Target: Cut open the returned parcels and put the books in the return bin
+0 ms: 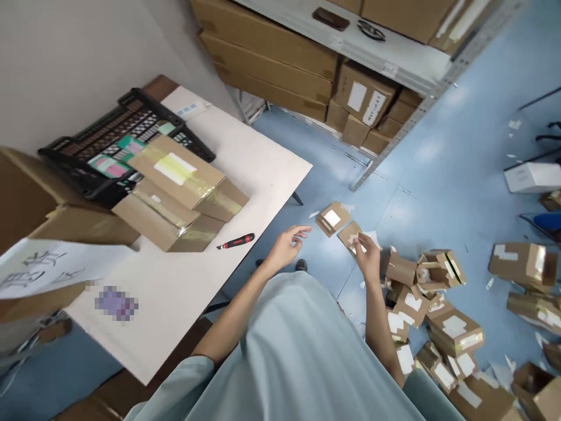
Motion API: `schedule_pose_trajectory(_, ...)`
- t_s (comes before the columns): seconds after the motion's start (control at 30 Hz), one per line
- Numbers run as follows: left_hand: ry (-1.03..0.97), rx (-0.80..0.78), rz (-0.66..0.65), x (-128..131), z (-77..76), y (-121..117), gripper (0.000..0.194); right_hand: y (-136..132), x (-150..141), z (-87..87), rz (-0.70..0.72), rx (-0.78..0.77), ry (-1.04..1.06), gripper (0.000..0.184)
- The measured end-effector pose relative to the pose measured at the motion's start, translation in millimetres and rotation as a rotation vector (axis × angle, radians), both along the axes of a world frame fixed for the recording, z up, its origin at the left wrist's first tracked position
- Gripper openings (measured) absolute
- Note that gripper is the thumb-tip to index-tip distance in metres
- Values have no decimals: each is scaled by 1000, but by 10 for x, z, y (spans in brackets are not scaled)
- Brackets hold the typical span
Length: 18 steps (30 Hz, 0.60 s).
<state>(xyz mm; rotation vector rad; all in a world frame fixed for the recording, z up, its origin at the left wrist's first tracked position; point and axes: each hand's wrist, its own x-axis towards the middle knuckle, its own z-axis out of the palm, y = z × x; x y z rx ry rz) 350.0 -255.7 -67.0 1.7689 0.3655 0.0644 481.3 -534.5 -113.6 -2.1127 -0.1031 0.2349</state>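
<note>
Left hand (287,248) open, empty; right hand (368,255) bent, grip unclear; slim red-black utility knife (236,241) slantwise, blade leftward.

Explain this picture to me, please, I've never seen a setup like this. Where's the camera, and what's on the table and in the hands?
There's no machine here: the one picture comes from a camera on a person's head, looking forward and down past their shirt at their bare hands. On their left, the white table bears two taped cardboard boxes, a black plastic crate, a red and black utility knife and a blurred purple item. The left hand is empty, fingers loosely curled. The right hand has its fingertips close together; whether it pinches something small, I can't tell. Opened cardboard boxes lie on the blue floor to the right.
</note>
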Motion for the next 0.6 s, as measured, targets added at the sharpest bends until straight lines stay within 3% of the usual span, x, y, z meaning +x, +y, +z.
schedule_pose_trajectory(0.17, -6, -25, 295, -549, -90, 422, 57, 963, -33, 4, 350, 58, 9, 71)
schedule_pose_trajectory(0.37, -17, -68, 633, -1397, -110, 918, 49, 2100, -332, 170, 743, 36, 17, 60)
schedule_pose_trajectory(0.6, 18, -131, 950, -2328, -169, 1418, 43, 3267, -960, 462, 985, -2, -11, 44)
